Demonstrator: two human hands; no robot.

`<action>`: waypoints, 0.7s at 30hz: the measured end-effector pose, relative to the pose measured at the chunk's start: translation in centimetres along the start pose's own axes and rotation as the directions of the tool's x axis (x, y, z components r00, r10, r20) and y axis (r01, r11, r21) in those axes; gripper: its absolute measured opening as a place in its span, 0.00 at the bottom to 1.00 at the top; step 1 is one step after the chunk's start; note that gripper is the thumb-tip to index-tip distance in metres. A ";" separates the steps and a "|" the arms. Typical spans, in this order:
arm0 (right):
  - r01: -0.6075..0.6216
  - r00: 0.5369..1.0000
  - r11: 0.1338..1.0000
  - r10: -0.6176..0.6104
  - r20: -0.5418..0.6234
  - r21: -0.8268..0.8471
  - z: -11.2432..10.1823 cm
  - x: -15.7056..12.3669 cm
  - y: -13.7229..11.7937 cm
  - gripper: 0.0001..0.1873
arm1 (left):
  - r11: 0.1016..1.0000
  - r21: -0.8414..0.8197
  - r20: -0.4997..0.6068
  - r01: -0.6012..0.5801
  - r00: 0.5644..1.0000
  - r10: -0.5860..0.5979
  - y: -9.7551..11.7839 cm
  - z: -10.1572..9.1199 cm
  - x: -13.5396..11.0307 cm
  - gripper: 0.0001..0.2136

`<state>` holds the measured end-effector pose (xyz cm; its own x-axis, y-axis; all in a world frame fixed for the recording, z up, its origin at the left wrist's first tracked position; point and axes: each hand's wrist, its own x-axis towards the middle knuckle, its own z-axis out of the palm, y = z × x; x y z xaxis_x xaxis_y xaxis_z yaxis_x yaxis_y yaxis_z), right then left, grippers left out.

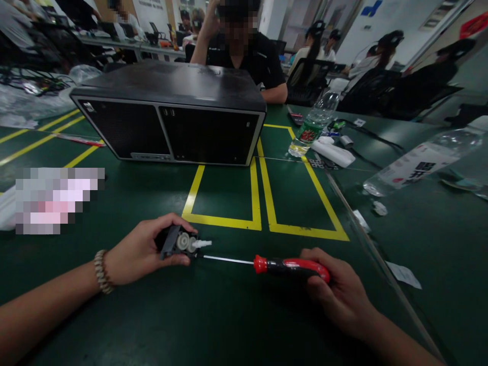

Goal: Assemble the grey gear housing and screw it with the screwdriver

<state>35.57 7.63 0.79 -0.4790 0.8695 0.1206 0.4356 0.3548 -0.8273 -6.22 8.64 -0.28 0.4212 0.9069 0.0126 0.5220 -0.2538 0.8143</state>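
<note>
My left hand [147, 251], with a braided bracelet [102, 272] at the wrist, grips a small dark gearbox [173, 245] between thumb and fingers. Pale round gears and a white shaft show on the gearbox's open side. In my right hand [339, 292] is the handle of a red and black screwdriver [292, 267], pointing left. Its thin metal shank reaches the gearbox's lower right corner, where the tip appears to meet it. Whether the tip sits in a screw is too small to tell.
A large black case [213, 134] stands at the back on the green table [229, 325]. Two clear bottles, one upright [310, 127] and one tilted-looking bottle [423, 160], are at right. Scraps of paper [404, 274] lie there too. A person [244, 56] sits behind the case.
</note>
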 end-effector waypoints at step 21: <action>-0.200 0.979 0.972 0.205 -0.024 0.123 0.3 0.5 -0.1 0.18 | 1.000 -0.019 0.011 0.010 1.000 -0.010 -1.0 0.2 -0.4 0.21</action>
<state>35.04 7.90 0.77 -0.3610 0.9318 -0.0379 0.4260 0.1286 -0.8956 -6.75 8.49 -1.21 0.4240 0.9056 -0.0015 0.5122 -0.2385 0.8251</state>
